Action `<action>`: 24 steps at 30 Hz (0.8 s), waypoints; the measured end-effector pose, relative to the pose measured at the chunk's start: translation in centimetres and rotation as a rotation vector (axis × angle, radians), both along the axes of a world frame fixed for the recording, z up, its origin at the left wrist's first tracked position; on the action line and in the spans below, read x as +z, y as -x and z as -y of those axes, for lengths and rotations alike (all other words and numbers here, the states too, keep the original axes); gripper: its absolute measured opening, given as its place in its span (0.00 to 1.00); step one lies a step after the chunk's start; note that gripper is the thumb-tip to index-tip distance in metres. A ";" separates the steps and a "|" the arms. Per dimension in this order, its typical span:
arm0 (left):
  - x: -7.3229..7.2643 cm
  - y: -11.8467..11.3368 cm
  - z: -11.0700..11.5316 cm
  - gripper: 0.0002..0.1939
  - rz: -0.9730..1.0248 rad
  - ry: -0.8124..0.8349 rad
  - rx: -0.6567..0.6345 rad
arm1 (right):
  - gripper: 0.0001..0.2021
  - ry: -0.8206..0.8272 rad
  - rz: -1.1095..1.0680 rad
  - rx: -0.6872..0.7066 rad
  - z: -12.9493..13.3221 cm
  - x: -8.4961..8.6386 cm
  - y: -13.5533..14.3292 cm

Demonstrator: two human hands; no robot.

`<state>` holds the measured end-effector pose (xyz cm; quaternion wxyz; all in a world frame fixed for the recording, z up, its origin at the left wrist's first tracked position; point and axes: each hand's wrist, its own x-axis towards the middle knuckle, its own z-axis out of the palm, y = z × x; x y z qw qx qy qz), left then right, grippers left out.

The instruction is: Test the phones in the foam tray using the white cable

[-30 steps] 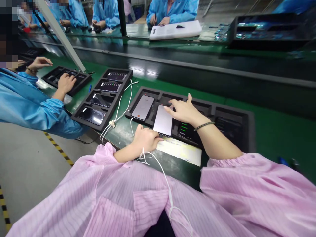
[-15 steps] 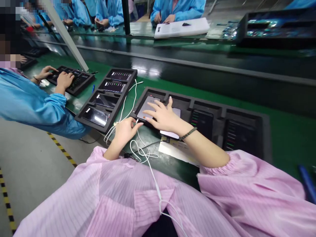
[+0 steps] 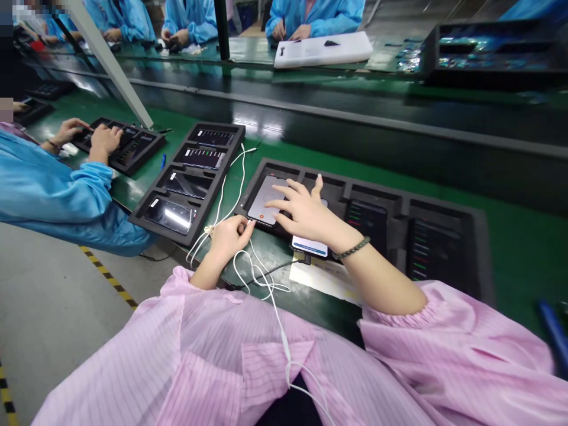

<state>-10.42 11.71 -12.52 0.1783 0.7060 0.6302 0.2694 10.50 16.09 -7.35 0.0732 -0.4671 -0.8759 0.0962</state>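
The right hand [image 3: 306, 216] lies spread wide, fingers fanned, over the left end of a black tray [image 3: 444, 207] on the green tabletop [image 3: 510, 236]. Its fingertips rest on the grey phone [image 3: 266, 198] in the tray's leftmost slot, and its palm covers most of a second phone [image 3: 310, 245] in the next slot, whose white near edge shows below the wrist. A dark cable [image 3: 275, 269] runs from that near edge. The left hand [image 3: 228, 236] sits at the tray's near left corner, fingers curled narrow around a white cable [image 3: 248, 266], pinching its end just beside the grey phone's lower edge. More white cable loops on the tabletop below it. Two further phones [image 3: 366, 219] with lit coloured lines lie in the slots to the right. A second tray [image 3: 189, 177] holding four phones stands just left, and beyond it a co-worker's hands [image 3: 104, 142] in blue sleeves rest on a third tray [image 3: 137, 148].
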 end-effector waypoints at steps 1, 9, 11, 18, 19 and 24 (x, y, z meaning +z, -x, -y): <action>-0.1 0.0 0.0 0.13 0.011 -0.011 -0.010 | 0.19 -0.011 -0.003 0.009 0.3 0.2 -0.1; -1.0 0.4 -0.1 0.11 0.048 -0.066 -0.050 | 0.23 -0.017 0.043 0.016 0.4 -0.6 1.7; -1.1 0.4 -0.2 0.11 0.043 -0.081 -0.059 | 0.25 -0.002 0.070 0.031 0.1 -0.7 2.6; -0.9 0.5 0.0 0.11 0.061 -0.079 -0.057 | 0.19 -0.037 0.003 -0.040 1.6 -0.5 -0.6; -0.8 0.4 0.0 0.11 0.062 -0.072 -0.052 | 0.19 -0.058 -0.024 -0.069 2.1 -0.5 -1.3; -0.6 0.4 0.2 0.12 0.046 -0.055 -0.039 | 0.16 -0.157 -0.067 -0.149 3.5 -0.9 -1.3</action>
